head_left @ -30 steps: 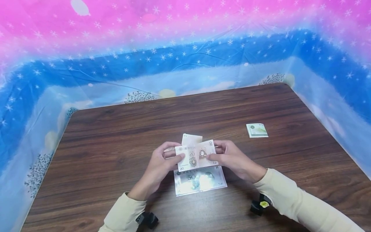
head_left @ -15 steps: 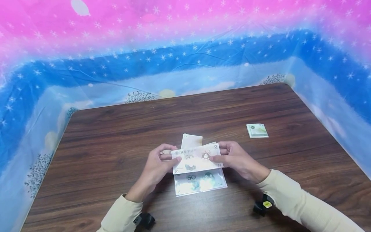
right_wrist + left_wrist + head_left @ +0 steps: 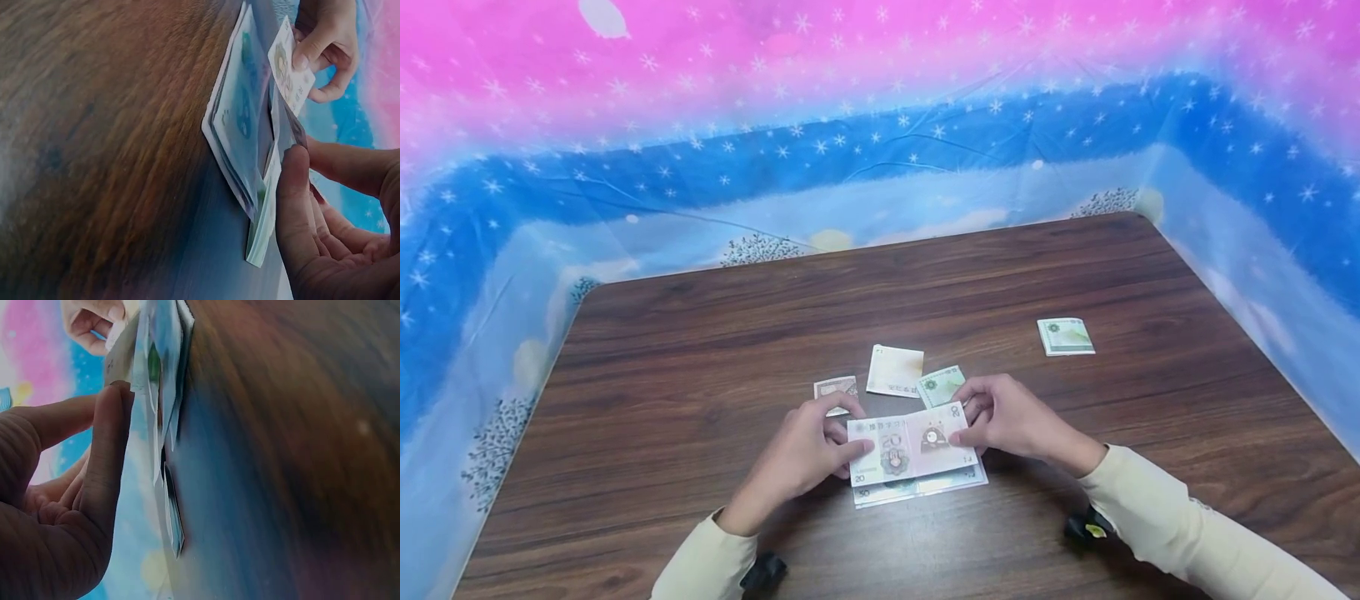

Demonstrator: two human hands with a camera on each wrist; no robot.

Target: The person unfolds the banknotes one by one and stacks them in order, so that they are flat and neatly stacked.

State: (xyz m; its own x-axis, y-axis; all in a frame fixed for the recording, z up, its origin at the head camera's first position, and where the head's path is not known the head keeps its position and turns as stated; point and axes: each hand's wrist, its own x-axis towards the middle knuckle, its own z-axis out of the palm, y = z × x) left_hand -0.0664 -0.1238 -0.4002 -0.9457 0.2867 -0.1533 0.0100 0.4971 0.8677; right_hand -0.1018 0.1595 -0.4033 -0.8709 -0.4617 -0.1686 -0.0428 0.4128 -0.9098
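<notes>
A pale 20 banknote (image 3: 913,454) with a crease down its middle is stretched between both hands. My left hand (image 3: 812,454) pinches its left end between thumb and fingers. The right end is pinched by my right hand (image 3: 1011,425). Right under it, overlapped in the head view, lies a greenish 50 banknote (image 3: 925,490) on the table. In the right wrist view the green banknotes (image 3: 240,112) form a small pile just below the held note. Both thumbs rest on the near face of the 20 note.
Behind the hands lie a folded pale note (image 3: 895,371), a folded green note (image 3: 942,385) and a brownish note (image 3: 835,390). Farther right sits a folded green banknote stack (image 3: 1066,337). The wooden table (image 3: 737,333) meets a snowflake-patterned cloth (image 3: 880,142) at its far edge.
The 20 note has been spread wider between the hands and lowered toward me, over the 50 note. The brownish and green notes behind now show.
</notes>
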